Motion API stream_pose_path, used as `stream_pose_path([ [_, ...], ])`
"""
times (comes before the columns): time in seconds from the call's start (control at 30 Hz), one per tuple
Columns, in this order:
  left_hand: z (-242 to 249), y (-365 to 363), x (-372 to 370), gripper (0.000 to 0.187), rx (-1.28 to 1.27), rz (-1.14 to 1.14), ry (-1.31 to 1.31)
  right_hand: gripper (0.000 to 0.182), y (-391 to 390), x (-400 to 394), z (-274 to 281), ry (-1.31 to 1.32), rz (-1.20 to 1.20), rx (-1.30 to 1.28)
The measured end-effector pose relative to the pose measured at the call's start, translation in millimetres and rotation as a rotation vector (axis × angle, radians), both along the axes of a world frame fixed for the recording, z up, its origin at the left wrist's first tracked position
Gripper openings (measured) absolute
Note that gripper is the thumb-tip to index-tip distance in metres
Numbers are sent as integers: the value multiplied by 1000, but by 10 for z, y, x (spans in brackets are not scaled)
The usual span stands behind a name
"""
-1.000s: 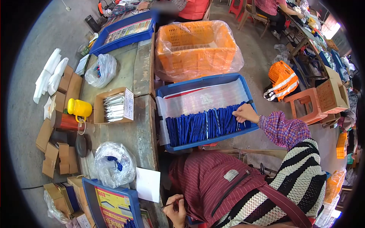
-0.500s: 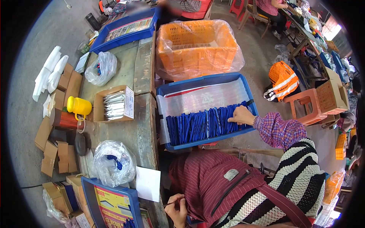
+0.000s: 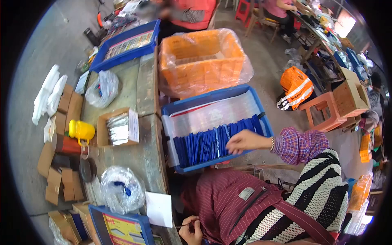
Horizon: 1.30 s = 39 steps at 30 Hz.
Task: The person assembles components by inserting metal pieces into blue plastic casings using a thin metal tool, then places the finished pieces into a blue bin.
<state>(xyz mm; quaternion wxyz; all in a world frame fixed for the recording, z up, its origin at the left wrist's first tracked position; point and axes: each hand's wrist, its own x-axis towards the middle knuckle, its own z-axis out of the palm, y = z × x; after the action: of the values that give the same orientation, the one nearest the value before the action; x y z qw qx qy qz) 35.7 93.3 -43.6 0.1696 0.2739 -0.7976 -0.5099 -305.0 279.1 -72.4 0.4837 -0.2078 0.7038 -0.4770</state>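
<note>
A blue tray (image 3: 224, 90) holds a dense row of slim blue pen-like pieces (image 3: 198, 145), most standing on end along its near side. Over the front of this row is my right hand (image 3: 250, 141), fingers curled together and slightly blurred; anything between them is hidden. Clear plastic sheeting (image 3: 212, 116) lines the tray's far part. Low in the view, by the workbench edge, my left hand (image 3: 191, 231) is closed in a pinch. A thin dark bit shows at its fingertips, too small to name.
An orange plastic-lined crate (image 3: 200, 71) stands beyond the tray. On the workbench (image 3: 139, 157) are a cardboard box of silvery slim pieces (image 3: 118, 128), a yellow mug (image 3: 81, 130), plastic bags (image 3: 122, 190) and white paper (image 3: 159, 209). An orange stool (image 3: 322, 110) stands right; people sit farther back.
My right hand has moved left and nearer my body from the right end of the blue row. My left hand stays pinched near the bench edge. The whole view has shifted slightly.
</note>
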Motion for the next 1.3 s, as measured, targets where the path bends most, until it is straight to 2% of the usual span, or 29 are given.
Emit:
stream_pose_path([
  [0.13, 93, 12, 43, 10, 177, -27, -107, 40, -409, 446, 649, -358, 252, -329],
  [0.17, 49, -15, 72, 11, 102, -71, -87, 42, -482, 524, 801, -420, 304, -414],
  [0.27, 42, 8, 116, 12, 172, -51, -107, 46, -634, 717, 1275, -619, 432, -626],
  [0.33, -393, -70, 251, 6, 102, 17, 86, 51, -701, 790, 1474, -781, 568, -743],
  [0.37, -416, -79, 236, 7, -21, -17, 140, 38, -690, 866, 1664, -908, 482, -734],
  [0.43, -477, -64, 214, 7, -53, -28, 179, 48, -687, 940, 1816, -857, 557, -777],
  [0.5, -555, -29, 202, 7, -107, -36, 239, 43, -722, 996, 1942, -928, 586, -811],
  [0.57, -638, 14, 205, 7, -159, -14, 270, 46, -747, 970, 2117, -670, 542, -779],
  [0.6, -673, 36, 211, 7, -192, 10, 266, 44, -769, 948, 2231, -684, 604, -670],
  [0.73, -720, 94, 212, 7, -373, 101, 223, 46, -859, 985, 2272, -777, 712, -798],
  [0.77, -139, 35, 157, 11, 29, -25, -56, 47, -834, 1014, 2269, -798, 741, -831],
  [0.8, -128, 51, 144, 10, 51, 9, -20, 48, -704, 1145, 2230, -825, 776, -859],
  [0.93, -13, 56, 162, 12, 52, 19, -36, 51, -1125, 1251, 2298, -908, 900, -965],
  [1.07, -18, 49, 208, 13, -10, 5, 74, 54, -1559, 1394, 2442, -902, 966, -1103],
  [1.17, 68, 64, 240, 12, 13, 22, 40, 56, -1653, 1478, 2552, -779, 958, -1202],
  [1.3, -132, 75, 385, 10, -9, 39, 84, 59, -1425, 1472, 2394, -467, 863, -1308],
])
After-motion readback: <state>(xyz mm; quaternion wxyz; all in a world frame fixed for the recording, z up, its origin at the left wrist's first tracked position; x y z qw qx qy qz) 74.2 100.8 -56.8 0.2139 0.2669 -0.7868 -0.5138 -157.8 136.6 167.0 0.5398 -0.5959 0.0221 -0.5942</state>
